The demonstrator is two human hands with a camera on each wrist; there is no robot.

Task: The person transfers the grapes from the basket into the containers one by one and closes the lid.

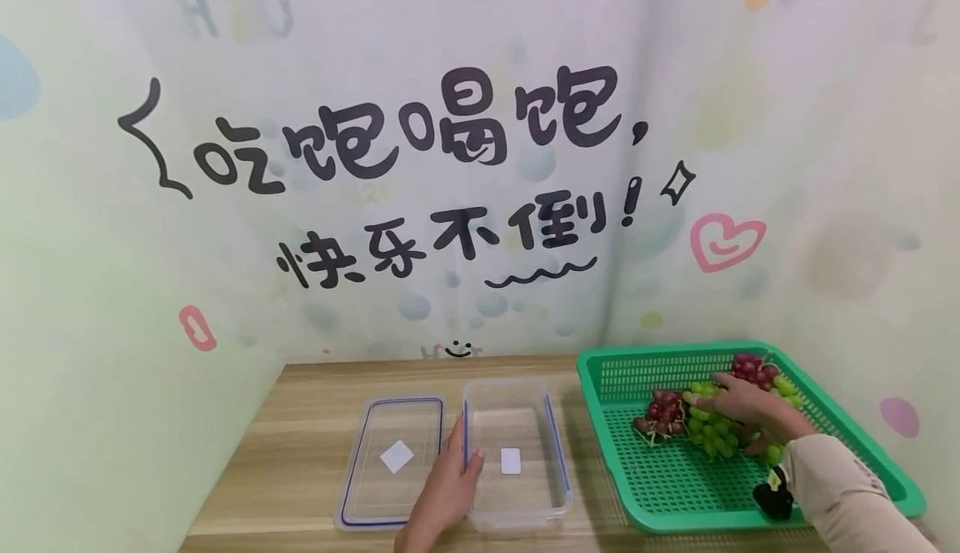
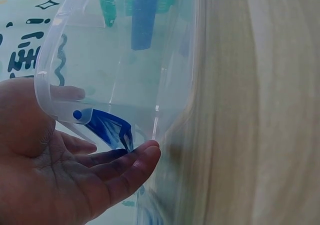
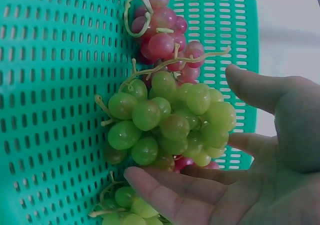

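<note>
At the middle of the table, a clear plastic food container (image 1: 517, 516) stands without its lid. My left hand (image 1: 446, 486) holds its left side wall, thumb over the rim and fingers outside, beside a blue latch (image 2: 110, 130) in the left wrist view. My right hand (image 1: 750, 409) reaches into a green basket (image 1: 697, 523). Its thumb and fingers are spread around a bunch of green grapes (image 3: 165, 120), with the thumb apart from the fruit. Red grapes (image 3: 162, 30) lie beside that bunch, and more green grapes (image 3: 132, 207) sit under the fingers.
Left of the container lies its clear lid (image 1: 393, 424) with a blue seal and a white label. The wooden table (image 1: 285, 453) meets a printed curtain (image 1: 450, 303) at the back. Another red bunch (image 1: 752, 369) sits in the basket's far corner.
</note>
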